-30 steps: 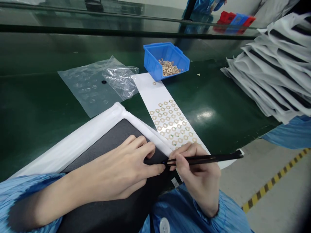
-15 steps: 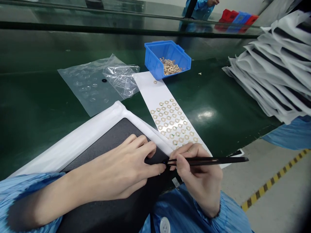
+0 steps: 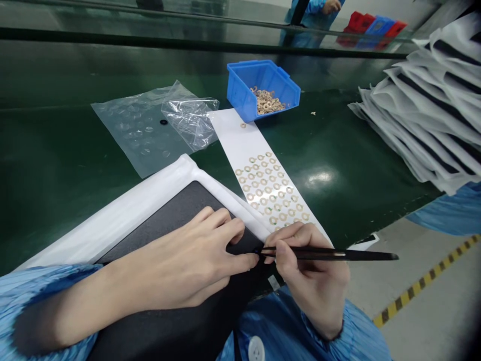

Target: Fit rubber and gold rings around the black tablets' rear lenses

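My left hand (image 3: 203,260) lies palm down across a dark, flat panel (image 3: 158,228), its fingers bent and spread. Its index fingertip presses beside a small black part (image 3: 257,250) near the panel's edge. White foam-like wrapping (image 3: 124,218) borders the panel. In my right hand (image 3: 311,271), black tweezers (image 3: 338,254) are pinched between thumb and fingers, tips pointing left at that small part. The exact contact at the tips is partly hidden by fingers. Beyond the hands lies a white sheet (image 3: 229,135) with rows of beige ring stickers (image 3: 268,190).
A blue bin (image 3: 240,95) of small beige rings (image 3: 268,101) stands behind the sheet. Left of it lies a clear plastic bag (image 3: 131,130) with a black ring (image 3: 163,122). Wrapped panels (image 3: 424,115) are stacked at right. A person's hand (image 3: 331,6) shows at the back.
The view has shifted slightly. The tweezers' rear end has swung a little lower and farther right, while their tips stay at the small black part. My left hand keeps its place on the panel.
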The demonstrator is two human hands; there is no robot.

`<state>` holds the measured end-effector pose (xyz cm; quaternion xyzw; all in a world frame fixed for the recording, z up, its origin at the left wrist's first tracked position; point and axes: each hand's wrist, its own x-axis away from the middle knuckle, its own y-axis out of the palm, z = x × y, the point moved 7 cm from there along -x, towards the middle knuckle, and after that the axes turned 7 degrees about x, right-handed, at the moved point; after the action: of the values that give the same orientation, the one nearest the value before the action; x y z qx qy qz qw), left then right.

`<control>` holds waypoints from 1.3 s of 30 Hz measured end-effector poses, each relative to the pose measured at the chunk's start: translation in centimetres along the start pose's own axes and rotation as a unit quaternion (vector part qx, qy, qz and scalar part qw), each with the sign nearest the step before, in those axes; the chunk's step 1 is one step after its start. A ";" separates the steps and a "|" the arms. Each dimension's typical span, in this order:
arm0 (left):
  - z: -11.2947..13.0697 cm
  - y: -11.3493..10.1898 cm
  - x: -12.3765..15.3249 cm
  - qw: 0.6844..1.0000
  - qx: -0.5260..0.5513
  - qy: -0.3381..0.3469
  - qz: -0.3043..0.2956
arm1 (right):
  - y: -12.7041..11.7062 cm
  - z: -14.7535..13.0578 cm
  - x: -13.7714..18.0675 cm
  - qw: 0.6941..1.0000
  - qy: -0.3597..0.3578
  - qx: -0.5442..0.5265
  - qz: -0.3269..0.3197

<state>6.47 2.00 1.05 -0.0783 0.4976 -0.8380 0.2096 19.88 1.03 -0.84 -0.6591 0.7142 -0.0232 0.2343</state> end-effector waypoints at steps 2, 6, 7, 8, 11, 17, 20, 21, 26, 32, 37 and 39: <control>0.0 0.0 -0.1 1.000 -0.002 -0.001 -0.004 | 0.1 0.0 -0.2 1.000 0.004 0.006 -0.012; -0.1 0.0 -0.2 1.000 -0.004 -0.001 -0.003 | 0.1 0.3 -0.3 1.000 0.008 0.007 -0.030; -0.1 0.0 -0.2 1.000 -0.003 0.000 -0.002 | 0.1 0.3 -0.4 1.000 0.006 -0.003 -0.027; 0.0 0.0 -0.2 1.000 -0.003 0.001 -0.002 | 0.0 0.4 -0.3 1.000 0.002 -0.015 -0.020; 0.0 0.0 0.0 1.000 -0.003 0.000 -0.002 | -0.3 0.6 -0.2 0.999 -0.005 -0.045 0.001; 0.0 0.1 0.0 1.000 -0.001 0.000 -0.006 | -0.1 0.6 0.1 1.000 -0.006 -0.027 -0.011; 0.0 0.0 -0.1 1.000 -0.001 -0.003 -0.006 | -0.1 0.3 0.0 1.000 -0.006 -0.004 -0.012; 0.0 0.0 -0.1 1.000 -0.001 -0.004 -0.007 | -0.1 0.2 -0.1 1.000 -0.006 0.006 -0.017; 0.0 0.1 0.0 1.000 0.001 -0.004 -0.010 | 0.3 -0.5 -0.8 0.997 -0.015 0.043 -0.061; 0.0 0.0 0.0 1.000 -0.004 -0.003 -0.004 | 0.3 0.2 -0.8 0.997 -0.005 0.016 -0.074; 0.1 -0.1 -0.1 1.000 -0.011 -0.001 0.001 | 0.0 0.5 -0.3 0.999 -0.011 -0.034 -0.038; 0.1 -0.1 0.0 1.000 -0.012 -0.001 0.000 | 0.1 0.5 -0.2 0.999 -0.013 -0.026 -0.042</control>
<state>6.53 1.96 1.19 -0.0820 0.5073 -0.8320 0.2092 19.96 1.37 -1.23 -0.6948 0.6829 -0.0059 0.2253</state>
